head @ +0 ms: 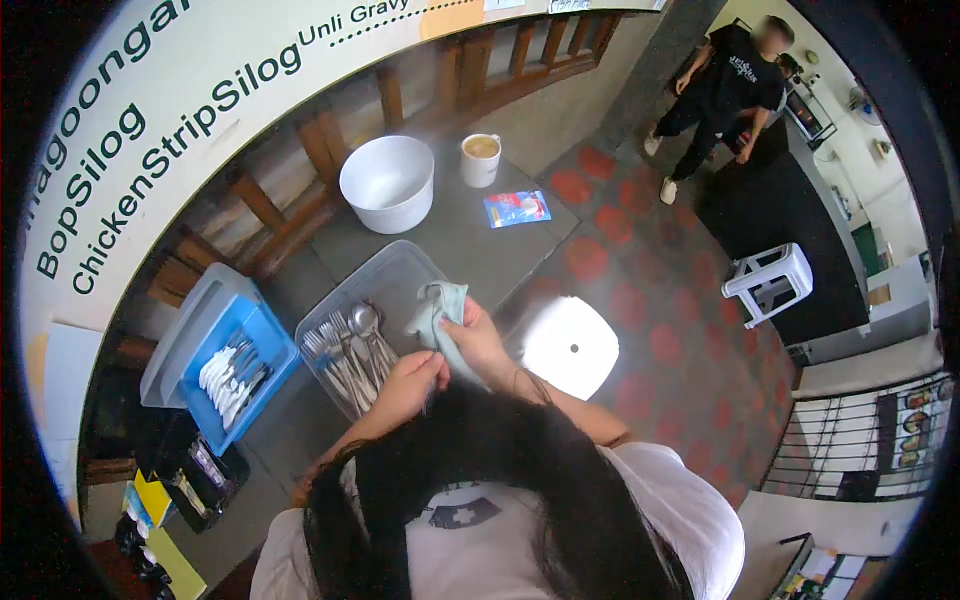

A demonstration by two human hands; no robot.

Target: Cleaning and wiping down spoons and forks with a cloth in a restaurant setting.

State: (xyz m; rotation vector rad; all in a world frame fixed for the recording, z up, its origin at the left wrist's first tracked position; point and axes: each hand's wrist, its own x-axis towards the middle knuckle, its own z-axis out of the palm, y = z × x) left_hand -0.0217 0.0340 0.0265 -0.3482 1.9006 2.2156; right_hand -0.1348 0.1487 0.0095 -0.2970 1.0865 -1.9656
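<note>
My right hand (480, 337) grips a pale green cloth (441, 311), bunched above its fingers. Just to its left, my left hand (414, 381) has its fingers pinched together near the lower part of the cloth; what lies between them is too small to tell. Beneath and beyond the hands stands a clear plastic tub (401, 262), where metal forks (330, 349) and spoons (365, 319) lie in a pile. A blue plastic container (281, 341) left of the tub holds cutlery partly wrapped in white (225, 379), with a translucent lid (176, 337) leaning along its far side.
A white bowl (390, 187), a mug of brown drink (480, 161) and a blue sachet (517, 208) stand or lie on the grey tiled counter (510, 262). A white stool (574, 345) is at the right. A person (731, 90) stands farther off, near another stool (772, 283).
</note>
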